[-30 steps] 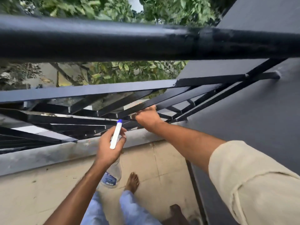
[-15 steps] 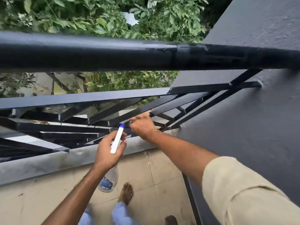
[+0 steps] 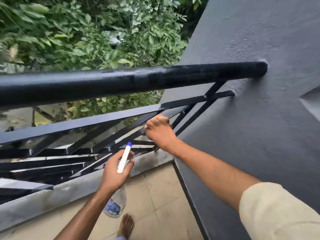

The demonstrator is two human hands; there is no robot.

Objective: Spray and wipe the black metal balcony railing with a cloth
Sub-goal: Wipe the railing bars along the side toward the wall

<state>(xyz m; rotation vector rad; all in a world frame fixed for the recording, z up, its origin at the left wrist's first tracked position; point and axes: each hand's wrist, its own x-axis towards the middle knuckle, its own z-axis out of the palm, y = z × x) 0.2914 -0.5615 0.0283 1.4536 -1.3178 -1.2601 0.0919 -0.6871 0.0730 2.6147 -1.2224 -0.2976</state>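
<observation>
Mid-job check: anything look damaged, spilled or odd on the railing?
Nothing spilled or broken. The top handrail has a dull, streaky patch toward the wall end, unlike the glossier stretch left of it; wet or worn, unclear.

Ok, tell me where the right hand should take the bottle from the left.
Take the bottle by its clear body, from the right and below. The left hand wraps the neck under the white head; only the body hangs free beneath it.

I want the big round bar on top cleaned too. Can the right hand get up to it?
Probably yes. The right hand sits at the slanted bars just below the top rail, on the near side, with open space between them.
</observation>
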